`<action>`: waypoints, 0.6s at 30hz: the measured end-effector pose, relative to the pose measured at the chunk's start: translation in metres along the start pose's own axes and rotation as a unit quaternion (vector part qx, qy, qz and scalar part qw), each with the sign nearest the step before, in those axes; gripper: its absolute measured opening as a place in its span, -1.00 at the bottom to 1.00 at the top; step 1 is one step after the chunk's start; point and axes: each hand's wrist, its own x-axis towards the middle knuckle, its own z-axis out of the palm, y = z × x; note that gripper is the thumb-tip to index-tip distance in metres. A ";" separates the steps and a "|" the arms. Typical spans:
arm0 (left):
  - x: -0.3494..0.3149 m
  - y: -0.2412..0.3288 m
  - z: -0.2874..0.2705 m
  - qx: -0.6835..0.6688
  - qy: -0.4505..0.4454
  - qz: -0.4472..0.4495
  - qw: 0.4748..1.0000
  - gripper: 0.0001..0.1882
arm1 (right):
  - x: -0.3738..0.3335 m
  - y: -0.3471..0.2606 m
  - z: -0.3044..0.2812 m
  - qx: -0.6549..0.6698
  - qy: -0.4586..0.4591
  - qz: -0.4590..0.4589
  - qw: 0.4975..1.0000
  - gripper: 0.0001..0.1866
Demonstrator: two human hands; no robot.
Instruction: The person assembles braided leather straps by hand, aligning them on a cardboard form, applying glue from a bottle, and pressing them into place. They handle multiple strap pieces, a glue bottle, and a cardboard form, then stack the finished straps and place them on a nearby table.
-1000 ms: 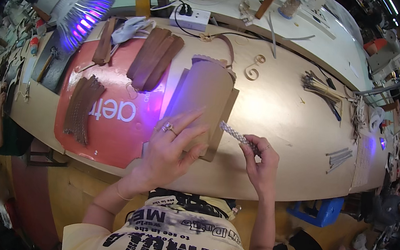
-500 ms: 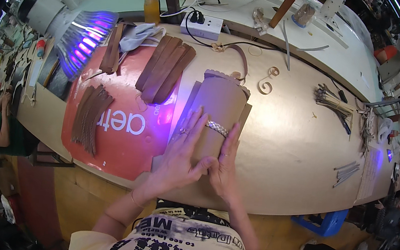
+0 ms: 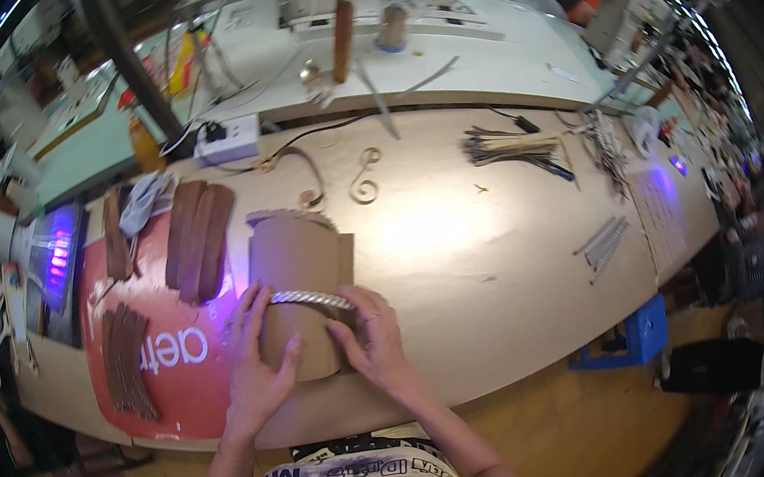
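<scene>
A tan leather panel [image 3: 298, 262] lies on the workbench in front of me. A silver braided strip [image 3: 311, 298] runs across its middle. My left hand [image 3: 258, 366] lies flat on the panel's near left part, fingertips by the strip's left end. My right hand [image 3: 372, 337] presses on the panel at the strip's right end, fingers spread over it.
A red mat [image 3: 167, 355] lies to the left with stacks of brown leather strips [image 3: 198, 240] and more strips [image 3: 127, 357]. A violet lamp [image 3: 53, 257] glows at far left. Metal curls [image 3: 365, 179], a bundle of sticks [image 3: 512, 148], a power strip [image 3: 227, 138] and spools [image 3: 391, 25] lie farther back.
My right hand brought the silver strip from the panel's right side onto its middle. Both hands now rest on the panel. The view has swung left.
</scene>
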 end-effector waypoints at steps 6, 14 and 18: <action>0.014 0.029 -0.009 0.037 -0.003 -0.022 0.999 -0.71 | 0.011 0.001 -0.059 -0.084 -0.051 -0.040 0.994 -0.83; 0.002 0.035 -0.001 0.022 0.000 0.101 0.995 -0.69 | -0.018 0.050 -0.165 -0.206 -0.022 0.202 0.957 -0.62; 0.007 0.005 -0.021 0.071 0.084 0.054 0.992 -0.77 | -0.017 0.085 -0.167 -0.292 -0.002 0.159 0.943 -0.57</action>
